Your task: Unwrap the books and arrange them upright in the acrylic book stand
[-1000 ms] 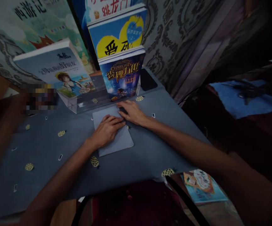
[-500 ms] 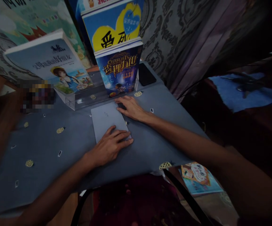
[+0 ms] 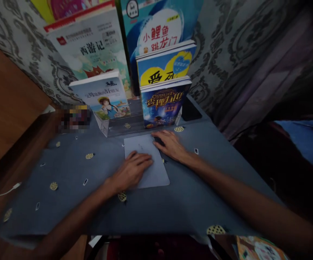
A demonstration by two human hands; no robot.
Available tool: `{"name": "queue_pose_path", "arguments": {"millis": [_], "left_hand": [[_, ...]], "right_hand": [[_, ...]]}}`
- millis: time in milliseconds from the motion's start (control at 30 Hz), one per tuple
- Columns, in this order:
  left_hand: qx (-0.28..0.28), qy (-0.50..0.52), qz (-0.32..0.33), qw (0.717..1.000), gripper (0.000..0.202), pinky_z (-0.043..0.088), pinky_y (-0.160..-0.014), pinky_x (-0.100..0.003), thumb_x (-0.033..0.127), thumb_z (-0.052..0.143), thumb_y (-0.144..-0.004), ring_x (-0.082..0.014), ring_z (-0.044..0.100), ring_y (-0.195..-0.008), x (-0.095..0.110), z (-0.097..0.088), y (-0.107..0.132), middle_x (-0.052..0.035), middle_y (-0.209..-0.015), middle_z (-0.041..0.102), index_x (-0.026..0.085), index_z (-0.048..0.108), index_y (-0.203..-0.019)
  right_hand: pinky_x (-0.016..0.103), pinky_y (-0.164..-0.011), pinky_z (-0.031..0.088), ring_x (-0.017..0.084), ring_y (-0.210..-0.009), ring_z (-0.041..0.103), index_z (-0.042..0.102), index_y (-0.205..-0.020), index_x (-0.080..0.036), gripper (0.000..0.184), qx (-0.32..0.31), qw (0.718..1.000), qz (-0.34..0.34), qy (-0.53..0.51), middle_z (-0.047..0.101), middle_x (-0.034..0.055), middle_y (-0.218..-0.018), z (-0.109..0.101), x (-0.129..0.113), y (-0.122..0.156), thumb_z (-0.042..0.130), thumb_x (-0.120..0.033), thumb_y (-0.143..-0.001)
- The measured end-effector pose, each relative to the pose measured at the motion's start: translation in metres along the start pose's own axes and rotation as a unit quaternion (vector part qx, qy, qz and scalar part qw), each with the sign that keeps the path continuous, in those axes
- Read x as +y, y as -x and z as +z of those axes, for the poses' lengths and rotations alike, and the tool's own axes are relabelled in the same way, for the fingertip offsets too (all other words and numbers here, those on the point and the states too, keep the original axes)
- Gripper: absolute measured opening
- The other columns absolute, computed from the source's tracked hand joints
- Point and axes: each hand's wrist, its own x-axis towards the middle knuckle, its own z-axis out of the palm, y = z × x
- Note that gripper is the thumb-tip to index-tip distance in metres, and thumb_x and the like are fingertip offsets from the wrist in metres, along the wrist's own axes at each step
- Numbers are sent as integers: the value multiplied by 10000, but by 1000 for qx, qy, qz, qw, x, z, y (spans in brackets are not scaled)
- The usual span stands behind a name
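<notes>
A pale grey, thin rectangle with rounded corners, like a notebook [image 3: 155, 173], lies flat on the cloth-covered table, a small faint mark on its face. My left hand [image 3: 134, 168] rests palm down across its left and middle part, fingers stretched out and slightly blurred. At its upper right edge is my right hand [image 3: 169, 144], palm down, with thumb and fingers apart and fingertips touching the corner. A dark patch shows between that thumb and the fingers; I cannot tell whether it is shadow or an object.
Upright books, among them a dark blue book [image 3: 161, 106] and a light blue book [image 3: 106, 99], stand in clear holders [image 3: 103, 124] behind the notebook. A black phone [image 3: 191, 110] lies right of them. A white cable [image 3: 4, 191] is at left. Below the table's right edge lies another book [image 3: 259, 249].
My left hand has slid from the notebook's near right edge toward its middle and left, uncovering the near edge. My right hand stays at the upper corner. The view has shifted up and left.
</notes>
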Motion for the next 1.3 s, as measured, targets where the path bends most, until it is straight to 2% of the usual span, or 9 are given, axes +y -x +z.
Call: {"name": "queue_pose_path", "arguments": {"millis": [133, 267, 433, 500, 600, 733, 900, 1033, 1300], "left_hand": [[93, -64, -136, 984, 351, 448, -1079, -511, 188, 440, -982, -266, 582, -1246, -52, -5, 7, -160, -1349, 618, 153, 576, -1304], [108, -71, -171, 977, 338, 453, -1088, -485, 240, 454, -997, -250, 609, -1214, -79, -4, 15, -140, -1337, 635, 150, 588, -1295], [109, -60, -161, 979, 336, 453, -1085, -475, 261, 456, -1007, -245, 606, -1233, -83, 0, 17, -135, -1360, 635, 158, 607, -1288], [114, -51, -159, 979, 332, 448, -1086, -468, 264, 472, -1003, -249, 593, -1255, -84, 2, 17, -136, -1356, 640, 153, 617, -1281], [123, -41, -161, 978, 330, 434, -1095, -464, 256, 489, -997, -256, 574, -1282, -87, 4, 18, -134, -1350, 646, 143, 628, -1274], [129, -37, -159, 978, 327, 431, -1093, -472, 237, 497, -990, -265, 566, -1294, -90, 7, 19, -122, -1353, 647, 145, 634, -1273], [128, -28, -157, 979, 332, 419, -1104, -479, 250, 496, -989, -264, 553, -1313, -93, 9, 19, -121, -1363, 642, 154, 638, -1273], [126, -29, -161, 978, 337, 416, -1109, -485, 264, 488, -994, -263, 544, -1323, -92, 8, 19, -112, -1371, 638, 164, 635, -1279], [128, -32, -158, 979, 331, 422, -1106, -490, 254, 494, -988, -259, 555, -1310, -92, 9, 19, -115, -1362, 644, 168, 634, -1275]], "right_hand": [[508, -953, 466, 321, -1106, 619, 625, -1258, -189, 356, -10, 1000, -9, -2, 718, 129, -1184, -1, 0, 1, 515, -284, -933], [520, -935, 482, 327, -1093, 627, 632, -1254, -176, 361, -12, 1000, -21, 2, 727, 133, -1162, -2, 0, 2, 503, -293, -938], [584, -1030, 413, 351, -1220, 567, 695, -1176, -193, 308, -8, 996, -76, 37, 707, 135, -1238, -1, -19, -2, 512, -276, -942], [583, -1053, 399, 342, -1244, 557, 695, -1197, -180, 323, -45, 991, -121, 31, 690, 144, -1275, 2, -35, -7, 492, -276, -966], [531, -1046, 441, 302, -1239, 571, 669, -1257, -172, 352, -107, 977, -186, -1, 682, 142, -1283, 11, -60, -17, 452, -266, -997], [520, -1060, 454, 290, -1241, 565, 683, -1232, -166, 349, -126, 965, -228, -17, 675, 144, -1268, 22, -83, -21, 426, -252, -1013], [523, -1023, 484, 288, -1225, 563, 698, -1214, -206, 334, -116, 962, -241, -61, 667, 137, -1253, 21, -96, -2, 436, -284, -1023], [508, -1004, 506, 278, -1198, 581, 710, -1177, -187, 323, -115, 955, -256, -91, 680, 141, -1225, 13, -109, 20, 443, -289, -1025], [518, -990, 531, 264, -1177, 608, 695, -1195, -224, 282, -104, 954, -251, -126, 705, 124, -1192, 10, -127, 53, 487, -221, -1005]]}}
